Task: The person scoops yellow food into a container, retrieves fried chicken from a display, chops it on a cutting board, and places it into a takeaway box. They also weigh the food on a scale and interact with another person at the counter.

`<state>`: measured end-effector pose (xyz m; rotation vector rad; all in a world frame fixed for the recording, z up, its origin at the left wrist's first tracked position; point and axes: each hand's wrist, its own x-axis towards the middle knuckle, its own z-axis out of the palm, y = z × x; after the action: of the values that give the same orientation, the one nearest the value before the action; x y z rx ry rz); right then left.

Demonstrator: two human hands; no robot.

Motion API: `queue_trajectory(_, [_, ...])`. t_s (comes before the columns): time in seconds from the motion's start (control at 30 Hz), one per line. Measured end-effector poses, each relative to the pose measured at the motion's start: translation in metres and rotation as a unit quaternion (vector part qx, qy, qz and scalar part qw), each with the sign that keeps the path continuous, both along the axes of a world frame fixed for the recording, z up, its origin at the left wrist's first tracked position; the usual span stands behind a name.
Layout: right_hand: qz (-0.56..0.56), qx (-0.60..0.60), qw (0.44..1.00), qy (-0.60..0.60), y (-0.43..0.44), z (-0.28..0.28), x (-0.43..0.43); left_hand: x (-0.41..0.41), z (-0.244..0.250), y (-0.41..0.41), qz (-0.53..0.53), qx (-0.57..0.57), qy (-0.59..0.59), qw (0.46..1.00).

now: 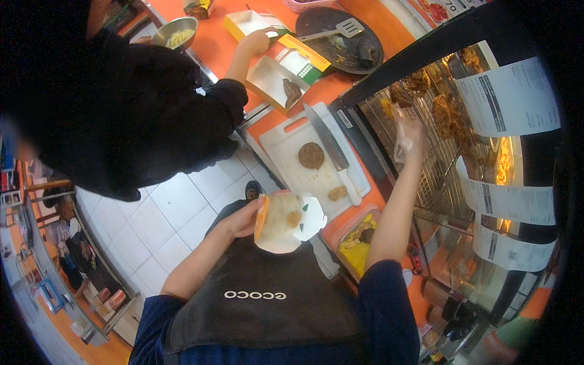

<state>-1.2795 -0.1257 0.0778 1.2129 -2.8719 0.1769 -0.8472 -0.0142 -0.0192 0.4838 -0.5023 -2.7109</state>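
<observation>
My left hand (pixel 246 218) grips an open paper food box (pixel 278 226) in front of my apron; a small piece of fried food lies inside it. My right hand (pixel 408 134), in a clear plastic glove, reaches into the warming cabinet beside pieces of fried chicken (pixel 401 96) on a wire rack (pixel 424 169). Its fingertips are at a piece, but whether they grip it is unclear. Between my arms and the counter's far part lies a white cutting board (pixel 296 182) with a brown patty (pixel 311 155), a large knife (pixel 328 141) and a fried crumb (pixel 337 193).
A co-worker in black (pixel 137 105) stands at the left, one hand at the open boxes (pixel 273 82), the other by a metal bowl (pixel 178 34). A spatula (pixel 349 28) rests on a round black griddle plate (pixel 328 50). A tray of yellow sauce (pixel 353 246) stands below the board.
</observation>
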Motion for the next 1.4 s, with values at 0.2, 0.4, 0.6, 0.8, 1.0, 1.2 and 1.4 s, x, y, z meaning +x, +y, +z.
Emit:
queue_trajectory(0.2, [0.098,-0.309,0.935,-0.141,0.122,-0.028,0.087,0.009,-0.029,-0.024,-0.020,0.099,-0.024,0.995])
queue_trajectory(0.4, [0.078,-0.175,0.977,-0.095,0.188,-0.088,0.135,-0.012,-0.031,-0.051,0.017,0.113,-0.079,0.990])
queue_trajectory(0.6, [0.099,-0.123,0.976,-0.150,0.180,-0.089,0.169,-0.029,-0.010,-0.058,0.050,0.069,-0.126,0.988])
queue_trajectory(0.8, [0.106,-0.069,0.976,-0.177,0.168,-0.114,0.171,-0.024,-0.020,-0.057,0.050,0.141,-0.084,0.985])
queue_trajectory(1.0, [0.198,-0.092,0.971,-0.097,0.163,-0.113,0.171,-0.027,-0.027,-0.055,0.053,0.117,-0.079,0.989])
queue_trajectory(1.2, [0.216,-0.270,0.922,-0.174,0.159,-0.002,0.191,-0.020,-0.028,-0.046,0.022,0.050,-0.086,0.995])
queue_trajectory(1.4, [0.328,0.024,0.943,-0.057,0.141,0.017,0.233,-0.019,-0.043,-0.039,0.013,0.019,-0.141,0.990])
